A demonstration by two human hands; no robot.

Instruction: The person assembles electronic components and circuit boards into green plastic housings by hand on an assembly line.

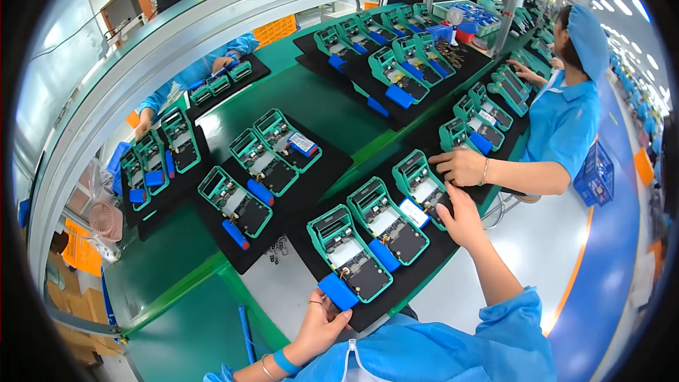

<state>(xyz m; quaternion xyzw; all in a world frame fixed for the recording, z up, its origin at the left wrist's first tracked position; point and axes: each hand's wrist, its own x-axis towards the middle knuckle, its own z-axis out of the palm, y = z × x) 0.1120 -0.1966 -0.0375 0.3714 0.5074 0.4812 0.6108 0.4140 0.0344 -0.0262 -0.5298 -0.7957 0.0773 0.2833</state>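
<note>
Green factory surface runs past rows of black trays loaded with green boards and blue cells. On the near black tray, the left hand has its grip closed on a blue cell at the tray's near edge, touching the nearest green board. The right hand lies open and flat on the tray's far end, beside another green board, grasping nothing. A co-worker's hand rests just beyond it; that person in blue stands to the right.
</note>
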